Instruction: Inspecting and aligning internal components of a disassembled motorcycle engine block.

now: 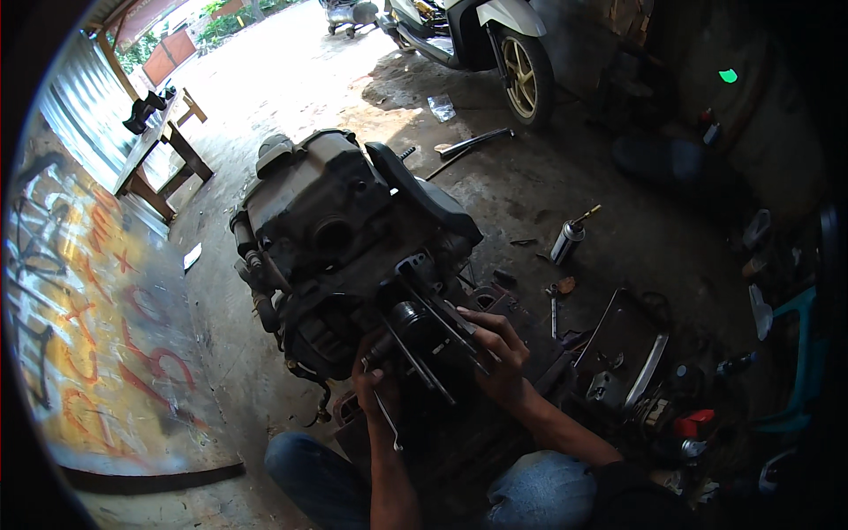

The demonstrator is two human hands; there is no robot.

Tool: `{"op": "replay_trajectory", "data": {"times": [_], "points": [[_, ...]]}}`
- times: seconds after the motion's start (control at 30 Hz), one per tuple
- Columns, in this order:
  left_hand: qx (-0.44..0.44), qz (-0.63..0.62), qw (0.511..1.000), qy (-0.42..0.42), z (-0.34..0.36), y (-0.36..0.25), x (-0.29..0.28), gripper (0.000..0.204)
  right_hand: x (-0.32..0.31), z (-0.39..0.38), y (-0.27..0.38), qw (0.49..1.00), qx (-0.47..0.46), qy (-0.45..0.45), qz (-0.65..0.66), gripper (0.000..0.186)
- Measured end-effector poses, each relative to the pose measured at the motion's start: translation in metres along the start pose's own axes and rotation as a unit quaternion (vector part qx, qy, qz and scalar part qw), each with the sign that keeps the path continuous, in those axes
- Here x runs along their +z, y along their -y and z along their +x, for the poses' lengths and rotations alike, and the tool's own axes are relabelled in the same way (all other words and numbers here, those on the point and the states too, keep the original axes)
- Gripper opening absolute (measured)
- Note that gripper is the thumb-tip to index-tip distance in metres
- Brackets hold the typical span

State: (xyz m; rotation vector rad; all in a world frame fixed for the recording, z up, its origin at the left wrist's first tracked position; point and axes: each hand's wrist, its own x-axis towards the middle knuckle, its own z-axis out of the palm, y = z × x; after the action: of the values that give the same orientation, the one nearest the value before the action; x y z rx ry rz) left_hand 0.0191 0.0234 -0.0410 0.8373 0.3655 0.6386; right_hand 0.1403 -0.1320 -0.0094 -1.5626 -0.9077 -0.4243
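Observation:
A dirty dark engine (300,212) fills the middle, with a black piston (408,314) and long studs (406,349) jutting toward me from its near end. My left hand (375,380) is closed at the lower left of the piston, beside a short cylindrical fitting, holding a thin silver wrench (387,424) that points downward. My right hand (499,349) has its fingers curled round a long dark strip (455,322) along the right side of the studs. The fingertips of both hands are partly hidden in shadow among the engine parts.
A white scooter (508,26) stands behind. A wooden bench (163,146) is at upper left beside a painted wall (97,336). A spray can (565,243), a socket tool (554,314), a metal tray (609,327), a red object (693,422) and a teal stool (795,353) are at right.

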Motion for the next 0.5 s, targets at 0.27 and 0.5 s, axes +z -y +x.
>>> {"op": "replay_trajectory", "data": {"times": [0.27, 0.5], "points": [[0.016, -0.007, 1.000, 0.005, 0.002, 0.000, 0.002, 0.076, 0.005, 0.003, 0.000, 1.000, -0.017, -0.018, -0.003, 0.020], [0.008, 0.000, 1.000, -0.001, 0.000, -0.004, 0.009, 0.077, 0.006, 0.005, -0.001, 1.000, -0.016, -0.016, -0.005, 0.019]]}}
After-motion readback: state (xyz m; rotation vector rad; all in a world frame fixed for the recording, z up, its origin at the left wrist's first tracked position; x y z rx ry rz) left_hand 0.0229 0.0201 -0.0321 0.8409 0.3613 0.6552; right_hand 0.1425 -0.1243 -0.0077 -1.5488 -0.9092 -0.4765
